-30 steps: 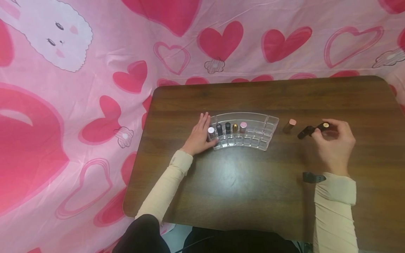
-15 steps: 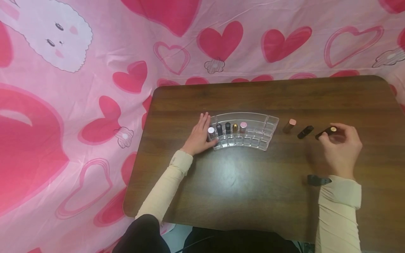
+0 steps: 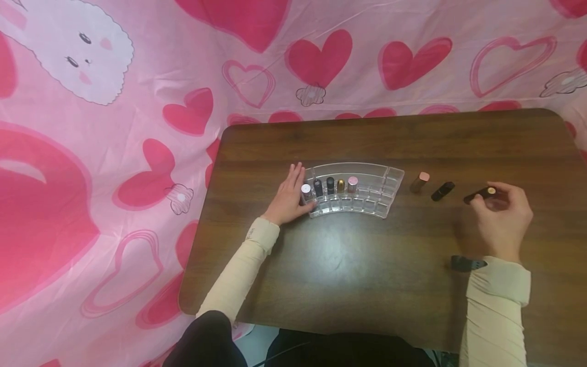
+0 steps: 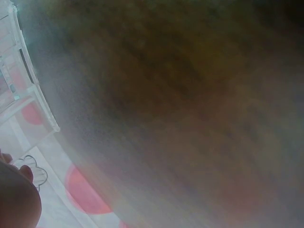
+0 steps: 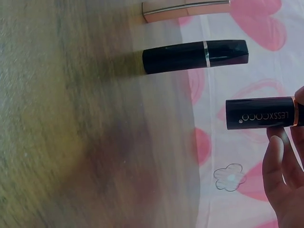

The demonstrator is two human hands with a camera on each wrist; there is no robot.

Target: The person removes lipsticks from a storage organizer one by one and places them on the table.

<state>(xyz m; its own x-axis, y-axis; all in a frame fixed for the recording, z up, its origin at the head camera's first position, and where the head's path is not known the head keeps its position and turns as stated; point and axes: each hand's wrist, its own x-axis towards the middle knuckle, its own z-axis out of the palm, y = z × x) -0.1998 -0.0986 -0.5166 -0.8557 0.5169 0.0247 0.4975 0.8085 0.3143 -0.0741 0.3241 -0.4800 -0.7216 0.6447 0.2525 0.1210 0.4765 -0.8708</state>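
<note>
Currently my right hand (image 3: 504,220) has the black lipstick tube (image 5: 259,113) pinched between thumb and fingers, its lower end clear of the table (image 3: 339,285). LESSXCOCO lettering on its side, gold-coloured disc on top. Clock centred on the clear organiser (image 3: 362,168): held tube and right hand sit at 3, well apart from it. My left hand (image 3: 287,202) is at 9, fingers extended, resting against the organiser's left end, thumb at its near corner.

Two more tubes stand on the table between organiser and right hand: the black upright tube (image 3: 443,191), near the held one at its 9, then the brown tube (image 3: 418,184) with pink top, 9 to 10 from that.

Organiser row, from 9 inward: white-topped tube (image 3: 305,191), two black-topped tubes (image 3: 318,187), gold tube (image 3: 341,186), pink-topped tube (image 3: 352,184). Heart-print cloth (image 3: 257,30) at 12, behind the table. Left wrist view mostly blurred.
</note>
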